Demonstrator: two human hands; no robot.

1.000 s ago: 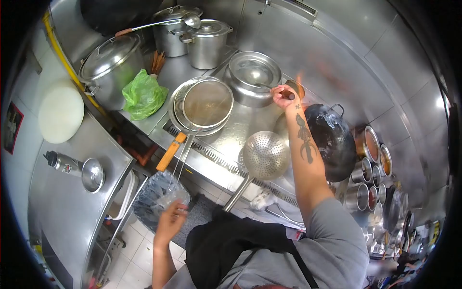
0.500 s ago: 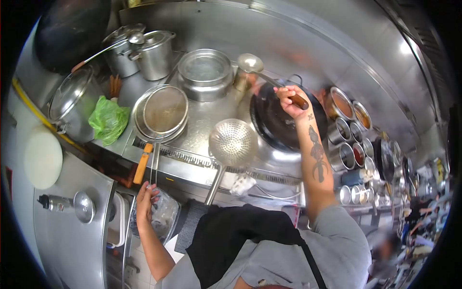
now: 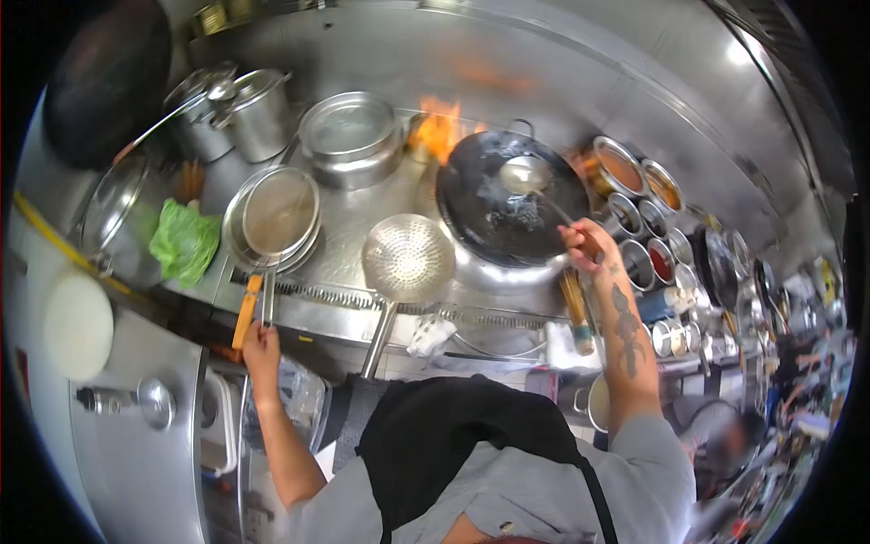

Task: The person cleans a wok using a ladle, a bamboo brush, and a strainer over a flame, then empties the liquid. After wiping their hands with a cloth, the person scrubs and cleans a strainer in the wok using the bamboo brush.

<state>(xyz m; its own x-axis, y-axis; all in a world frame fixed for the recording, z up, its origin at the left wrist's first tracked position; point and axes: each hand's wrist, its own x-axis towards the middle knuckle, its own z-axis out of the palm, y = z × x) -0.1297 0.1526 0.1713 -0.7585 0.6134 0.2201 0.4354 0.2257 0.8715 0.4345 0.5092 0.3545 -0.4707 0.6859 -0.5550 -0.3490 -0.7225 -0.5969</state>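
My right hand (image 3: 589,245) is closed around the handle of a ladle (image 3: 526,175), whose bowl is over the middle of a black wok (image 3: 471,213). Some shiny liquid shows on the wok's bottom. At the left, my left hand (image 3: 262,351) is closed on the end of the metal handle of a fine-mesh strainer (image 3: 281,213). That strainer rests on a round metal pot at the counter's front. A perforated skimmer (image 3: 408,257) lies between the strainer and the wok, its handle pointing toward my body.
Flames (image 3: 440,131) rise behind the wok's left side. A wide pot of liquid (image 3: 352,150) stands at the back. Sauce containers (image 3: 620,169) crowd the right, near a bamboo brush (image 3: 575,313). A green plastic bag (image 3: 184,243) is at left. Another person (image 3: 725,435) is at far right.
The ladle moved from above the wok's back left edge down into the wok. Flames appeared behind the wok. My left hand went from open beside the strainer handle to closed on it.
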